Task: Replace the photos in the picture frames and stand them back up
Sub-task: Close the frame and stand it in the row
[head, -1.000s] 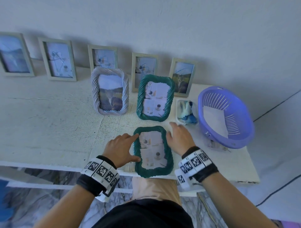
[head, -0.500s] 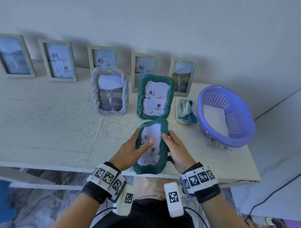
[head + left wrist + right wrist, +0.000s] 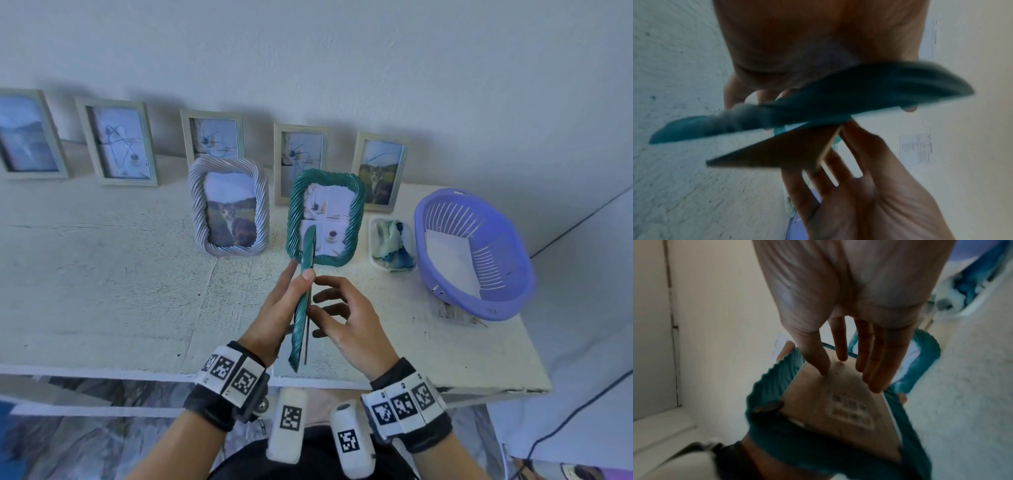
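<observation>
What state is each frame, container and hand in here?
Held green frame: lifted, edge-on, back toward right hand.
Left hand: grips it.
Right hand: open, fingers on the brown backing.
Green frame on table: standing.
Grey rope frame: standing.
Purple basket: tilted, paper inside.

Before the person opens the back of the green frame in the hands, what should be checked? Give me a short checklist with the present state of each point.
1. Left hand grips the green frame by its edge: ok.
2. Brown backing board faces the right hand: ok.
3. Right fingers reach the board: ok.
4. Clips of the board released: cannot tell, blurred.
5. Frame held clear of the standing green frame: ok.
6. Free space on the table: ok.
</observation>
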Tool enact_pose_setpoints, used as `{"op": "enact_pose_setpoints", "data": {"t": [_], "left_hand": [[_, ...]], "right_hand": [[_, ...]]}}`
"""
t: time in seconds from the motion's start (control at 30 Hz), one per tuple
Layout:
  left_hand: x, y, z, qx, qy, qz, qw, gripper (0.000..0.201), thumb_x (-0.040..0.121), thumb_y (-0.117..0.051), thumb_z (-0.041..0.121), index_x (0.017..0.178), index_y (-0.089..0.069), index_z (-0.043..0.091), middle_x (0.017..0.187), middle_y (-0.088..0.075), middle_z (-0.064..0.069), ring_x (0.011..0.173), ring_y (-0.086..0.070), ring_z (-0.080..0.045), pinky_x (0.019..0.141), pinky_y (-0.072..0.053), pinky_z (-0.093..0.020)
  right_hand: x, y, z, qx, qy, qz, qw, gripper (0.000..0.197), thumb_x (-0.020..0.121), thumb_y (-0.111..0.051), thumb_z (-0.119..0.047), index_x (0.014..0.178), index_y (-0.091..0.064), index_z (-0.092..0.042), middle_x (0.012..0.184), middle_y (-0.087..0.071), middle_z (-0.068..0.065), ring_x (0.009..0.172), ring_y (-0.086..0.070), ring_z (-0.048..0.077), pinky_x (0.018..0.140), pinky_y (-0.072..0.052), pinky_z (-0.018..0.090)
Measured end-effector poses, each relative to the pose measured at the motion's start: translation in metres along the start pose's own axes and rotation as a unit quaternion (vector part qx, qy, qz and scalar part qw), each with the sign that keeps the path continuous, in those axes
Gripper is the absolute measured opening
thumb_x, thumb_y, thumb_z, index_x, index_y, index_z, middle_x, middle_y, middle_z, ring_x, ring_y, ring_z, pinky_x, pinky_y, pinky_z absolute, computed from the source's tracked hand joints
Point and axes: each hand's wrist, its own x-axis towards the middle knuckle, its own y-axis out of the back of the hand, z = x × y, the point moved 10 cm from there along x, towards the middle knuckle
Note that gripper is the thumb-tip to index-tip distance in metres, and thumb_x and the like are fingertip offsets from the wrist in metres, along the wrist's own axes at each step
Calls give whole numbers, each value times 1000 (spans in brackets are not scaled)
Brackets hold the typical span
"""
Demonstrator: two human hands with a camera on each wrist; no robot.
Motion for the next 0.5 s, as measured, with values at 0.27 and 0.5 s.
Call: {"op": "enact_pose_setpoints", "data": {"t": [0.27, 0.5], "left_hand": [[3, 17, 26, 55, -18, 50, 997, 113, 51, -66, 72, 151, -24, 40, 131, -54, 7, 108, -55, 1, 77, -39, -21], [8, 21, 41, 118, -72, 87, 986, 112, 54, -75, 76, 149, -26, 39, 141, -46, 9, 127, -47, -11, 105, -42, -36]], "right_hand": [[10, 30, -28, -407, 72, 81, 907, 12, 88, -62, -33, 95, -70, -28, 57, -54, -11, 55, -52, 11, 52, -40, 29], [21, 20, -10, -70, -44, 83, 993, 24, 99, -50, -28, 96, -69, -14, 69, -71, 5, 55, -69, 21, 56, -57, 49]]}}
